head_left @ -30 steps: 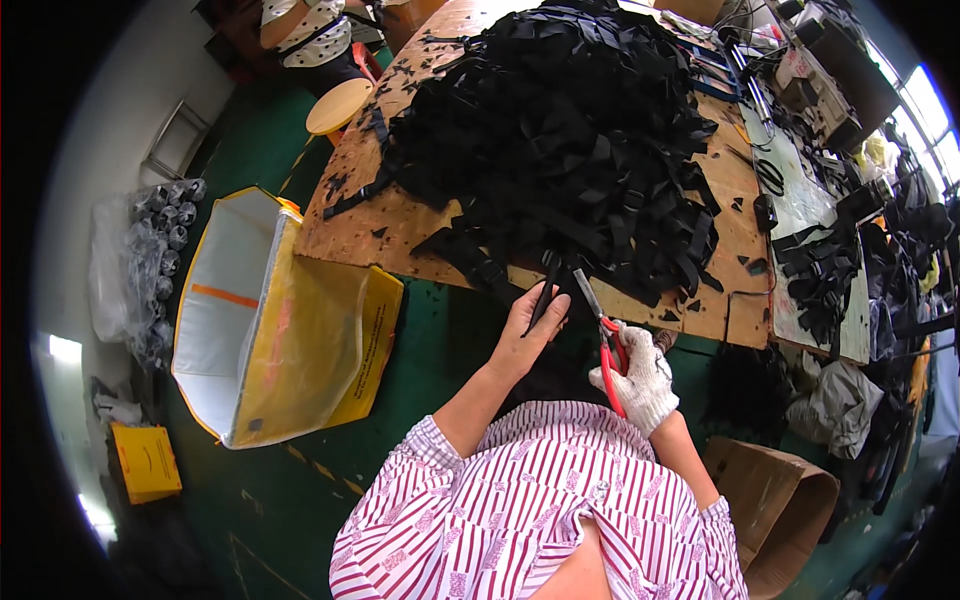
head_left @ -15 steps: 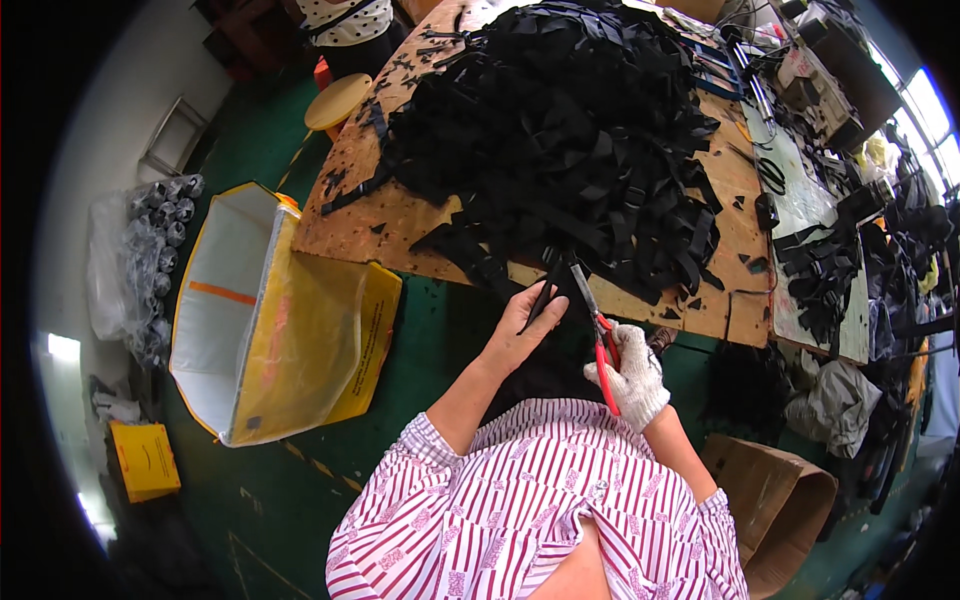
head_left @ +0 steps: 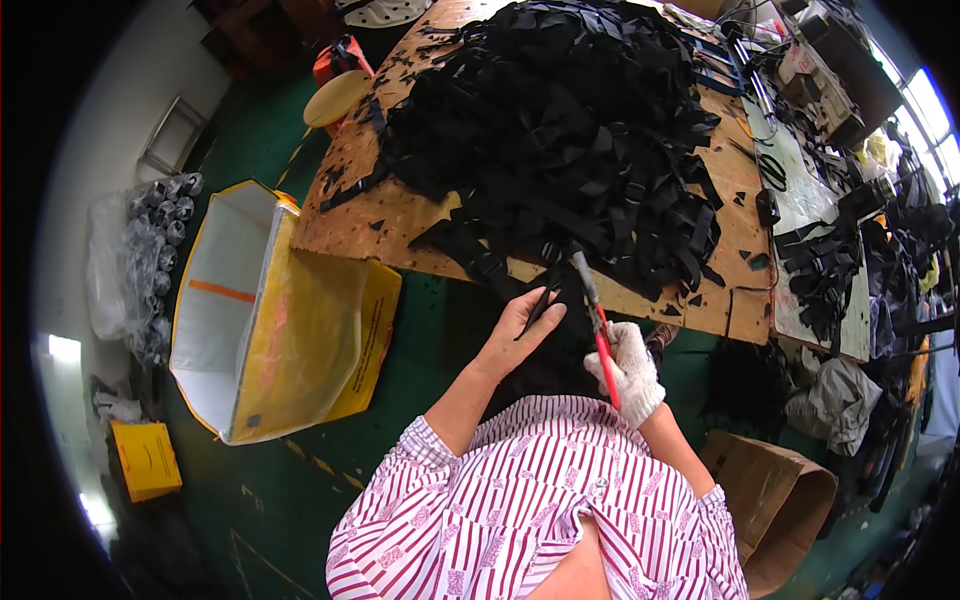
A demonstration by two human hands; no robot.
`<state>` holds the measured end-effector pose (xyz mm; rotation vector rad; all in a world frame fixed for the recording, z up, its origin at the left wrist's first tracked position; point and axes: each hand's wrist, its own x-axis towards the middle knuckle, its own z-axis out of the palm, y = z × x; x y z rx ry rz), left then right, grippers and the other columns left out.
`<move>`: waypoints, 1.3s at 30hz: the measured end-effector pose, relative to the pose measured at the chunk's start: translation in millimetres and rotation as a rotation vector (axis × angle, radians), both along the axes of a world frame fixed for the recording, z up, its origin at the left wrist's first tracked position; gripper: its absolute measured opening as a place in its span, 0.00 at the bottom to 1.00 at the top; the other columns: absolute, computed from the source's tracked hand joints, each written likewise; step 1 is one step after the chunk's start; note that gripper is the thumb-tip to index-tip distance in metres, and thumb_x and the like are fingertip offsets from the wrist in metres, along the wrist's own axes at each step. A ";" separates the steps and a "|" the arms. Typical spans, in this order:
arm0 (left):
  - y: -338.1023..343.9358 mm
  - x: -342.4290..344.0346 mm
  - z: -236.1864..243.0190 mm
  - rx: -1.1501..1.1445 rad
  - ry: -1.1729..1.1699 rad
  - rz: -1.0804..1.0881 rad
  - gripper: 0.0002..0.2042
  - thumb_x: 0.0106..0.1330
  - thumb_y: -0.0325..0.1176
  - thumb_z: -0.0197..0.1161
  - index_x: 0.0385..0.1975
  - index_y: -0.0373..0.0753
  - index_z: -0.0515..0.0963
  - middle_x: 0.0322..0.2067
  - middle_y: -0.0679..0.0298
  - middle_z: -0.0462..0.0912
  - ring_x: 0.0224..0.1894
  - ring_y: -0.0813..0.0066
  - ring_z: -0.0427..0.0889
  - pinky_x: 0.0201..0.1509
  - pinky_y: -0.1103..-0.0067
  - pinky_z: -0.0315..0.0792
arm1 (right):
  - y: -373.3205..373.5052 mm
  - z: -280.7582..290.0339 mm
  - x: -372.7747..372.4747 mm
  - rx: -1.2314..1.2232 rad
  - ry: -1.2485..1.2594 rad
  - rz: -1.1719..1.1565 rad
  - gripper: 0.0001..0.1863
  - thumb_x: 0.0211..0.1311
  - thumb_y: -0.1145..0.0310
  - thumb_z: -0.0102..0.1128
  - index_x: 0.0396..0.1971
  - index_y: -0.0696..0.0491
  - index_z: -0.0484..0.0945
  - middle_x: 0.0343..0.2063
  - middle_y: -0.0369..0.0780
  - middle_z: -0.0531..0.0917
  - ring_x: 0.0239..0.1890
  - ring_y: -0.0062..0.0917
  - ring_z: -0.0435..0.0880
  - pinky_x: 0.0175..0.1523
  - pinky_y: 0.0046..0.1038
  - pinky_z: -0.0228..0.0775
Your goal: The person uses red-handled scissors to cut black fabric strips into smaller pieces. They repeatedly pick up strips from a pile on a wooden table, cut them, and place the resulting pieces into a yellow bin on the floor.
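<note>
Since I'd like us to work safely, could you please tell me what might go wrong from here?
The bare left hand holds a black strap close to the red-handled tool in the gloved right hand, so a slip might catch its fingers. The pile of black straps reaches the table's near edge, so pieces could slide off.

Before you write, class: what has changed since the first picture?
The red-handled tool has moved slightly forward, and only one handle shows clearly. The person in the spotted top has shifted up and right, mostly out of view. The right hand still grips the tool; the left hand still holds a black strap.
</note>
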<state>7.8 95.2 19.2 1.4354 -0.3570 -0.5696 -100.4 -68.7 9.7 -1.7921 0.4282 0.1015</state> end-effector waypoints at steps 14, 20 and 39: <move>100.6 52.4 30.4 -0.582 0.037 0.388 0.07 0.59 0.25 0.59 0.33 0.42 0.68 0.17 0.72 0.60 0.17 0.84 0.55 0.22 0.85 0.51 | -0.1 16.2 0.8 0.221 0.058 -0.313 0.13 0.55 0.71 0.52 0.39 0.55 0.63 0.20 0.35 0.69 0.11 0.16 0.65 0.15 0.17 0.62; 145.3 65.0 101.7 -0.745 -0.351 0.572 0.13 0.72 0.39 0.46 0.42 0.37 0.73 0.13 0.75 0.49 0.15 0.86 0.47 0.23 0.84 0.48 | -3.4 15.0 -1.8 0.213 0.053 -0.259 0.15 0.55 0.73 0.56 0.41 0.55 0.63 0.23 0.34 0.69 0.16 0.13 0.66 0.18 0.16 0.64; 127.9 141.5 -54.9 0.748 -0.857 0.837 0.10 0.51 0.25 0.65 0.34 0.33 0.78 0.32 0.57 0.78 0.37 0.60 0.78 0.42 0.73 0.71 | 2.0 16.2 -9.7 0.257 0.065 -0.224 0.16 0.55 0.73 0.57 0.41 0.54 0.63 0.23 0.33 0.69 0.16 0.13 0.66 0.19 0.15 0.64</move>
